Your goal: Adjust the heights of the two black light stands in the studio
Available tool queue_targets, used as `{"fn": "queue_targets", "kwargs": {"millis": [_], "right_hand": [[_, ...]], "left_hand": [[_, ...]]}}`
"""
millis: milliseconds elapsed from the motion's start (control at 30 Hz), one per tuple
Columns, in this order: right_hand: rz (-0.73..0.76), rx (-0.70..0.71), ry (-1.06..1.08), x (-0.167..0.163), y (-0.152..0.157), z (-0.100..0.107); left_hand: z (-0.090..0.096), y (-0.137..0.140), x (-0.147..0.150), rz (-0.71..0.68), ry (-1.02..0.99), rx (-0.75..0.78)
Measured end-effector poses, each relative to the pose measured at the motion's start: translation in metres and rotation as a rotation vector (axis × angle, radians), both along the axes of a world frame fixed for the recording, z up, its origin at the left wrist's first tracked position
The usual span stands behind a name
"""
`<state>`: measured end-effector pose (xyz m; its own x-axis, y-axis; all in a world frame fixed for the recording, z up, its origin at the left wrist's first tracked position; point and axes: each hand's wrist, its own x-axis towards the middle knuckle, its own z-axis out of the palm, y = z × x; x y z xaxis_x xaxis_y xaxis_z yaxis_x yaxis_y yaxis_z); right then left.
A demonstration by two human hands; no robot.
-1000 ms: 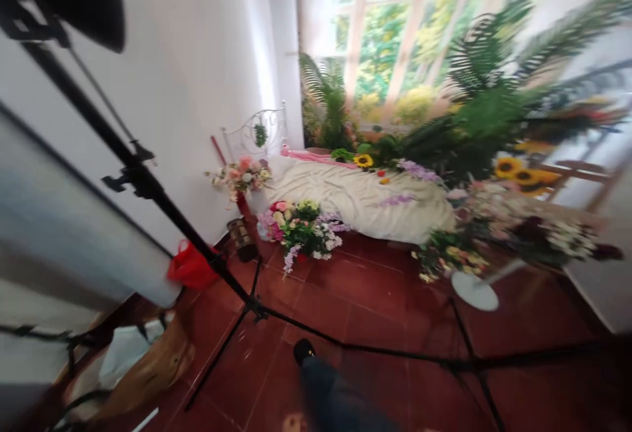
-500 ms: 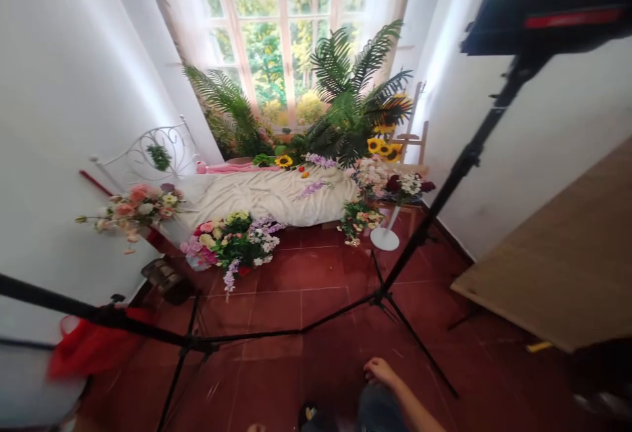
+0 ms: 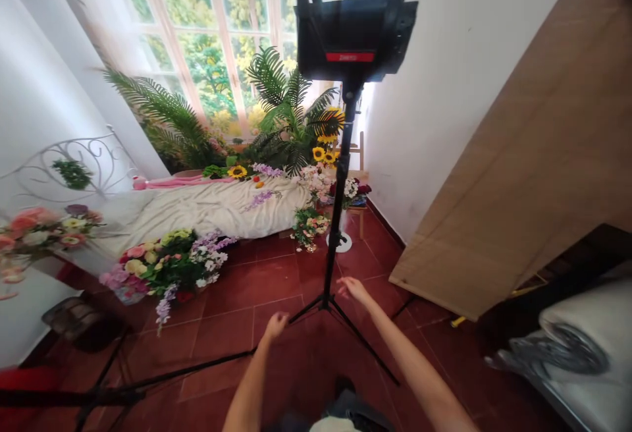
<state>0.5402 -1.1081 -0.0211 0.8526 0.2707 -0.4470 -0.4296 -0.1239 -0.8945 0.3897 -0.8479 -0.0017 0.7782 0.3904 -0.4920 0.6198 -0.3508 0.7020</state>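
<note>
Pale lettering [image 3: 347, 58] is borne on a narrow red label strip [image 3: 365, 57], set low across the side of a black studio light [image 3: 345, 29]; the characters are too small and blurred to be read with certainty.

Appears to be a photo studio, judging by a black lamp [image 3: 353, 37] raised on a tripod stand [image 3: 338, 201] before a cream-draped bed [image 3: 212, 208]. Shows further signs of set dressing: flower arrangements [image 3: 168, 261] and palm plants [image 3: 271, 116] massed about the bed, with a woodland window scene [image 3: 207, 56], seemingly a printed backdrop, behind. Has white walls [image 3: 444, 56] and red floor tiles [image 3: 276, 277].
</note>
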Motion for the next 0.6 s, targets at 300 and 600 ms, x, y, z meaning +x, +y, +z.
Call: {"fn": "queue_targets", "kwargs": {"millis": [300,600], "right_hand": [[0.018,0.394,0.15,0.104,-0.022,0.085],[0.136,0.942,0.369,0.12,-0.02,0.082]], "left_hand": [[0.188,-0.142,0.24,-0.026,-1.122,-0.198],[0.346,-0.173,0.287,-0.056,-1.43,-0.182]]}}
